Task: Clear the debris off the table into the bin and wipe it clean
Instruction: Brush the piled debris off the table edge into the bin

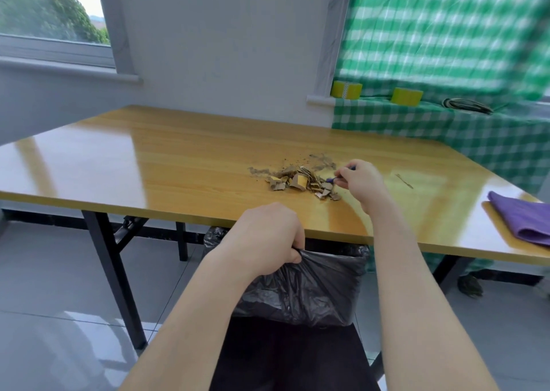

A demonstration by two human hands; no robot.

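A heap of torn brown cardboard scraps and dusty crumbs [300,179] lies on the wooden table [178,164], right of its middle. My right hand [361,179] rests at the heap's right side and grips a small blue-purple tool [336,178] whose tip touches the scraps. My left hand [268,238] grips the rim of a bin lined with a black plastic bag [309,289], held just under the table's near edge. A folded purple cloth [523,218] lies at the table's right end.
A thin twig-like strip [404,180] lies on the table right of my right hand. Two yellow tape rolls [346,89] [406,96] and a coil [467,106] sit on a green checked ledge behind. Black table legs [113,271] stand on the grey tiled floor.
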